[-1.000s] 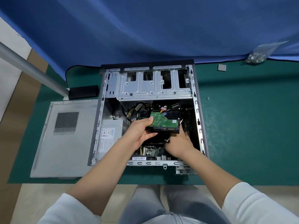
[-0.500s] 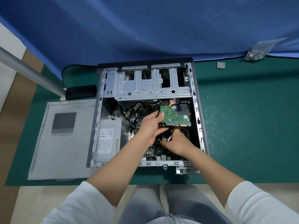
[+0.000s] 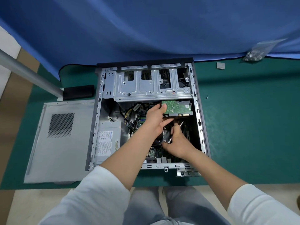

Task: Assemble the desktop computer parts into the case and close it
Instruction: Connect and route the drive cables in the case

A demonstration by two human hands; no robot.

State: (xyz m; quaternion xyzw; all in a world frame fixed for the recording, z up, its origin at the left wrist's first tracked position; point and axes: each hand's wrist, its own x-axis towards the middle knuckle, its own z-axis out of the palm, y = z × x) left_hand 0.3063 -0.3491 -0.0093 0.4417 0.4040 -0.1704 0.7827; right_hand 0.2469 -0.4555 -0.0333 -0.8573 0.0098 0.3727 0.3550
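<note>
The open computer case (image 3: 201,127) lies flat on the green mat. A hard drive (image 3: 178,108), green circuit board up, sits at the case's upper right, just under the silver drive cage (image 3: 152,88). My left hand (image 3: 155,116) grips the drive's left edge, thumb on the board. Below the drive, over the fan area, my right hand (image 3: 177,140) has its fingers curled round a thin metal tool (image 3: 181,124). The drive's far end is hidden under the cage.
The power supply (image 3: 108,140) fills the case's left side, with cables (image 3: 129,114) bundled beside it. The side panel (image 3: 60,140) lies left of the case. On the mat are a loose screw (image 3: 207,97), a small grey square (image 3: 220,65), a screw bag (image 3: 254,54) and a black block (image 3: 78,94).
Both hands have carried the hard drive from the middle of the case up and to the right, to the edge of the drive cage. The right hand has stayed just beneath it.
</note>
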